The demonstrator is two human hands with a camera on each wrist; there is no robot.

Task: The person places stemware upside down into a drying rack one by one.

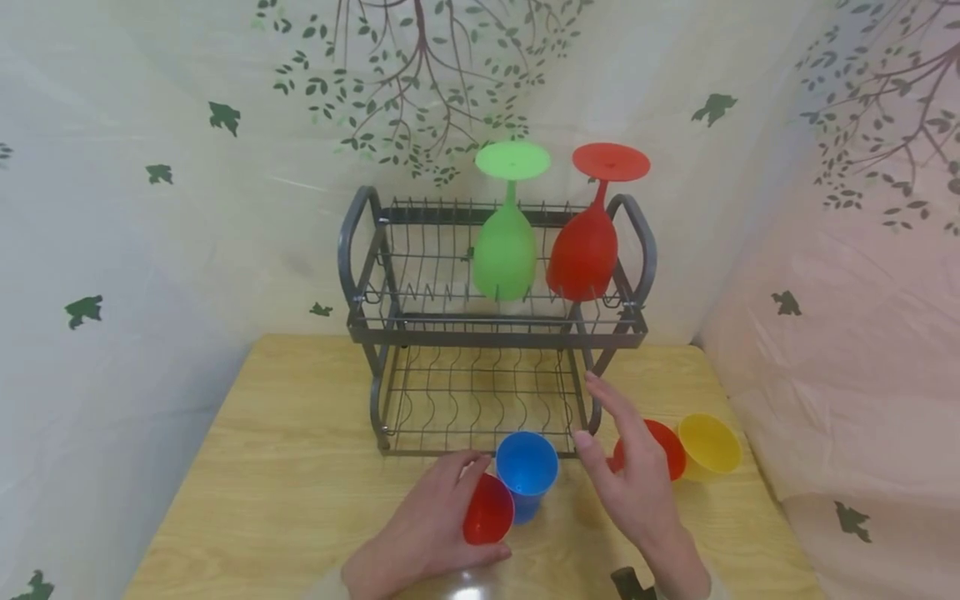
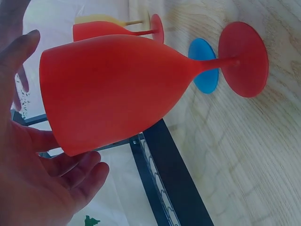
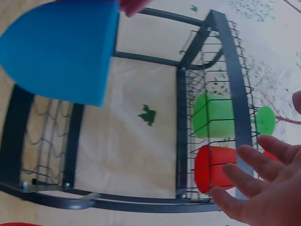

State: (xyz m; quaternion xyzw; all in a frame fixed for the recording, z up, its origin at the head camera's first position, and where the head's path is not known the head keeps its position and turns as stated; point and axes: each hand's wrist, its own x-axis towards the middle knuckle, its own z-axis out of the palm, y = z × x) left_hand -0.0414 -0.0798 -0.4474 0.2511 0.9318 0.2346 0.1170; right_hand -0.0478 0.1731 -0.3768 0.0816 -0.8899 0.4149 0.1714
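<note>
A red plastic goblet (image 1: 488, 510) is in my left hand (image 1: 438, 521), which holds it near the rim, fingers on the far side and thumb on the near side. In the left wrist view the red goblet (image 2: 117, 89) is upright, its round foot at the wooden table. Close beside it stands a blue goblet (image 1: 527, 465), mouth up, in front of the dish rack. My right hand (image 1: 633, 475) hovers right of the blue goblet with fingers spread and holds nothing. Its fingers (image 3: 249, 181) are extended in the right wrist view.
The two-tier dark dish rack (image 1: 495, 340) stands at the back of the table (image 1: 247, 467). Upside down on its top tier are a green goblet (image 1: 505, 250) and a red one (image 1: 585, 254). Another red goblet (image 1: 663, 446) and a yellow goblet (image 1: 708, 443) stand at the right.
</note>
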